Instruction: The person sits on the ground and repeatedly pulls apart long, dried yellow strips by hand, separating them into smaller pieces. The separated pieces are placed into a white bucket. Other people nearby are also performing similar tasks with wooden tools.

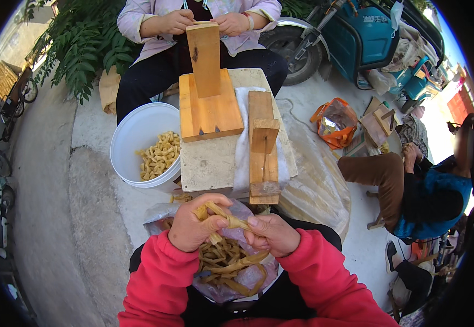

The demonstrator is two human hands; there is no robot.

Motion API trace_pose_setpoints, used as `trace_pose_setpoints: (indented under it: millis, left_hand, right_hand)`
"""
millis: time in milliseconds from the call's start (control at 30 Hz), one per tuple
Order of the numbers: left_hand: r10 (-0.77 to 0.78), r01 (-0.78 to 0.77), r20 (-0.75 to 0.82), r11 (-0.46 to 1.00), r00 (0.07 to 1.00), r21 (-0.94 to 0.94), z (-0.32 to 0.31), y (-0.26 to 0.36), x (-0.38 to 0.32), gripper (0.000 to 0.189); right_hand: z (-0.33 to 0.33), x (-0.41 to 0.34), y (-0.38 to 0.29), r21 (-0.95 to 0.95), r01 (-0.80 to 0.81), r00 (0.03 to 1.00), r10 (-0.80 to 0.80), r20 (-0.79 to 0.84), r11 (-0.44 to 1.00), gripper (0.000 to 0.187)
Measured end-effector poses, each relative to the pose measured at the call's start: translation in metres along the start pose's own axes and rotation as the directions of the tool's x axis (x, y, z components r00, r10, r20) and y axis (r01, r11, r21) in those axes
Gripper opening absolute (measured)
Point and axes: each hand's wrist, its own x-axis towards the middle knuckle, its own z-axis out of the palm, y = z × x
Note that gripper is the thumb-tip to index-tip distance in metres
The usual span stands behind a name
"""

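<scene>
Between my two hands is a tan, pliable strip (pixel 235 222), looped and twisted into a knot. My left hand (pixel 194 224) grips the looped part, with a short end poking out below the thumb. My right hand (pixel 274 235) pinches the strip on the other side of the knot. A long tail of it seems to hang below that hand. Under both hands, a plastic bag (pixel 247 278) in my lap holds a heap of similar loose strips (pixel 220 255). A small blue object (pixel 202 274) lies among them, partly hidden.
Ahead stands a low table (pixel 208 167) bearing an upright wooden block on a base (pixel 210 110) and a wooden stand (pixel 263 163) on a white towel (pixel 243 163). At its left, a white bucket (pixel 126 139) contains many knotted pieces (pixel 161 157). Other people sit opposite and at right.
</scene>
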Motion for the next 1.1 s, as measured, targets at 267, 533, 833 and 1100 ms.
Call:
trace_pose_setpoints:
  millis: [267,533,833,1100]
  left_hand:
    - [0.023,-0.012,0.077,0.991,0.997,-0.134,0.007,-0.018,0.003,0.012]
    - [0.061,-0.057,-0.192,0.998,0.980,0.026,0.041,-0.011,0.066,0.014]
    - [0.176,-0.040,-0.315,0.918,0.933,0.394,0.018,-0.033,0.063,0.025]
    - [-0.050,0.052,-0.107,0.998,0.993,0.019,0.043,-0.021,0.000,0.028]
  right_hand:
    - [-0.008,-0.014,-0.015,-0.261,0.210,0.919,-0.281,-0.276,0.942,0.021]
    - [-0.031,0.019,-0.040,-0.753,0.265,0.440,-0.770,-0.461,0.602,0.019]
    - [-0.052,0.026,-0.026,-0.643,0.463,0.341,-0.792,-0.507,0.610,0.017]
    - [-0.003,0.008,-0.010,-0.878,0.456,0.536,-0.743,0.402,-0.147,0.019]
